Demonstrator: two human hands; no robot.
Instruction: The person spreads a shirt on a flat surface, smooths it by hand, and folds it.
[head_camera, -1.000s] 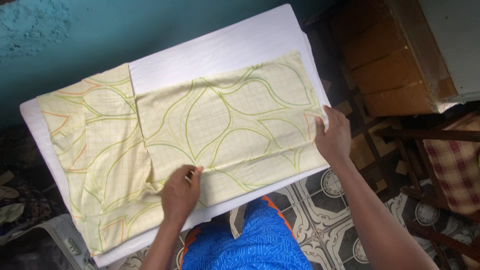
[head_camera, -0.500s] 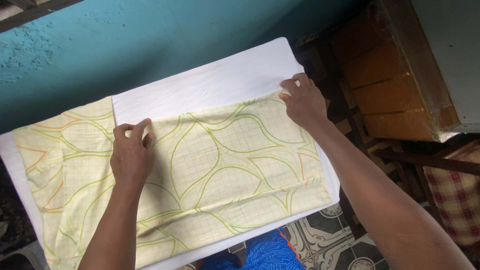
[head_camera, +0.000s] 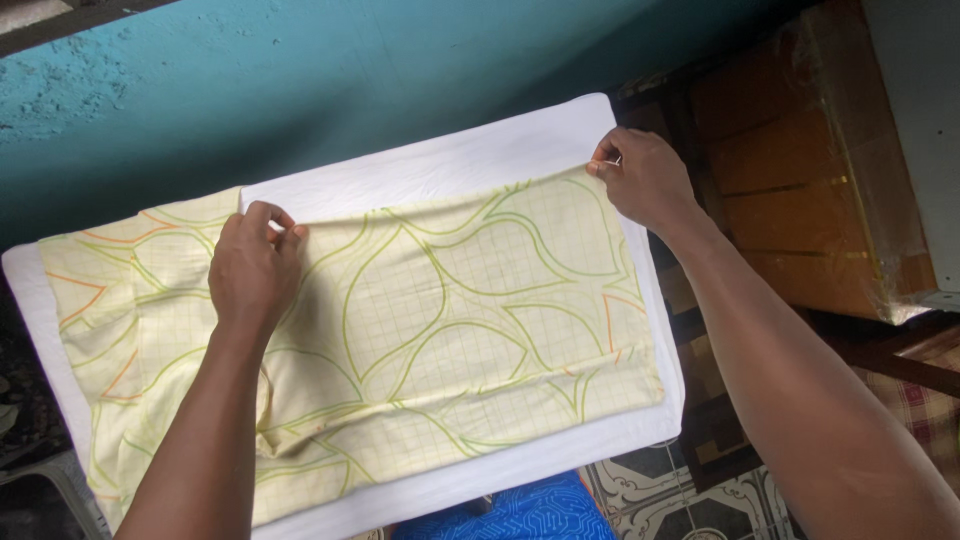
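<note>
A pale yellow cloth (head_camera: 440, 320) with green and orange curved lines lies folded on a white padded board (head_camera: 450, 165). My left hand (head_camera: 250, 270) pinches the far edge of the folded layer near its left corner. My right hand (head_camera: 645, 178) pinches the same far edge at its right corner, by the board's right end. The edge between the two hands sags slightly. A single layer of the cloth spreads out to the left, under my left forearm.
A teal wall (head_camera: 300, 80) runs behind the board. A brown wooden cabinet (head_camera: 800, 200) stands at the right, close to my right arm. Patterned floor tiles (head_camera: 660, 480) and blue clothing (head_camera: 510, 510) show below the board's near edge.
Both hands moved from the near edge and right end of the cloth to its far edge, then gripped the far corners; the right hand has shifted further right.
</note>
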